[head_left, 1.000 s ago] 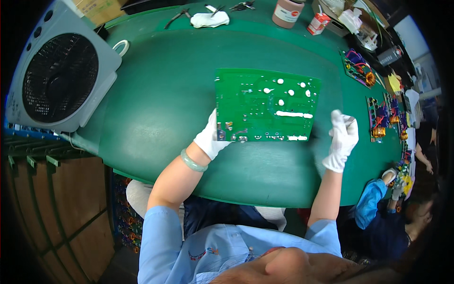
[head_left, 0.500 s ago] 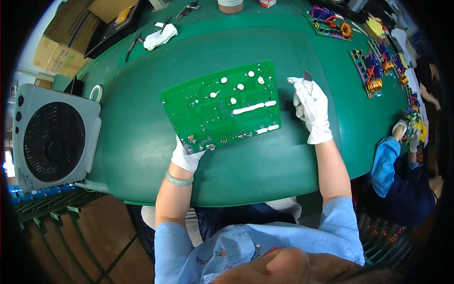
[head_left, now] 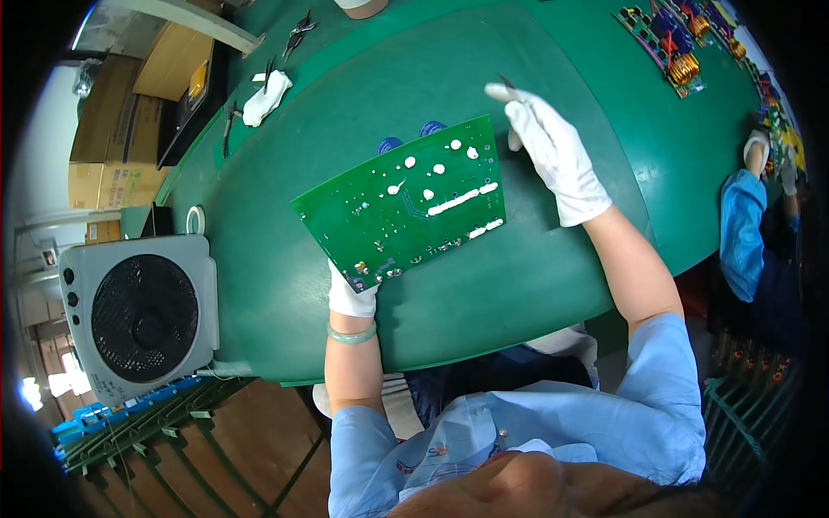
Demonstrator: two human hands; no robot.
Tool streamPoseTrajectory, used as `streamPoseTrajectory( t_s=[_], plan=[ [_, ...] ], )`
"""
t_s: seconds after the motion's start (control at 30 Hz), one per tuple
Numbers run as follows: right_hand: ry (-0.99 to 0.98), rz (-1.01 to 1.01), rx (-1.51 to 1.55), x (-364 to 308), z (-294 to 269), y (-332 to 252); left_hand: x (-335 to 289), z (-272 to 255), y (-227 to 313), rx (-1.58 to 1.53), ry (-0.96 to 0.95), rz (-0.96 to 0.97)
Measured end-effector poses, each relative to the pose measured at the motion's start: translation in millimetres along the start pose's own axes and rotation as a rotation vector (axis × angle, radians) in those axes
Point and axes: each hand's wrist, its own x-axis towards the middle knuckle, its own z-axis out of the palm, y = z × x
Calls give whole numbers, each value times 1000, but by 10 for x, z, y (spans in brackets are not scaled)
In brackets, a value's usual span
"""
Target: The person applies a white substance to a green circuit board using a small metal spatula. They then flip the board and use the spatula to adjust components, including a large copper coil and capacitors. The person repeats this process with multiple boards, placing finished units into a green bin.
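My gloved left hand [head_left: 348, 292] grips the lower left corner of a green circuit board [head_left: 380, 224]; its fingers are mostly hidden behind the board. The solder side faces me, dotted with white blobs and two white strips at the right. Blue rounded parts [head_left: 432, 128] peek over the top edge. To the right of the board, apart from it, my gloved right hand [head_left: 548, 147] is closed on a small flat dark blade [head_left: 506, 82], of which only the tip shows above the fingers.
A grey fan [head_left: 147, 319] stands at the left. Further back lie a white cloth [head_left: 268, 97], pliers [head_left: 229, 129] and keys [head_left: 299, 34]. Populated circuit boards [head_left: 669, 47] line the far right, where a co-worker's blue sleeve [head_left: 741, 233] reaches in. Green mat [head_left: 484, 319] covers the table.
My right hand has moved away from me and slightly left with the blade. The board has tipped, so blue parts now show past its top edge. The whole view has turned.
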Motion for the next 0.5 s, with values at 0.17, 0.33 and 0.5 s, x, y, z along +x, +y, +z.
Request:
streamPoseTrajectory(
  t_s=[0.17,0.33,0.5],
  plan=[
    [119,-388,-183,-73,-98,-57,26,20,27,21,3,-2],
    [164,-730,-559,-142,-26,-39,31,30,38,42,11,-3],
    [163,-784,-681,-187,2,-5,30,37,27,61,12,-7]
  ],
)
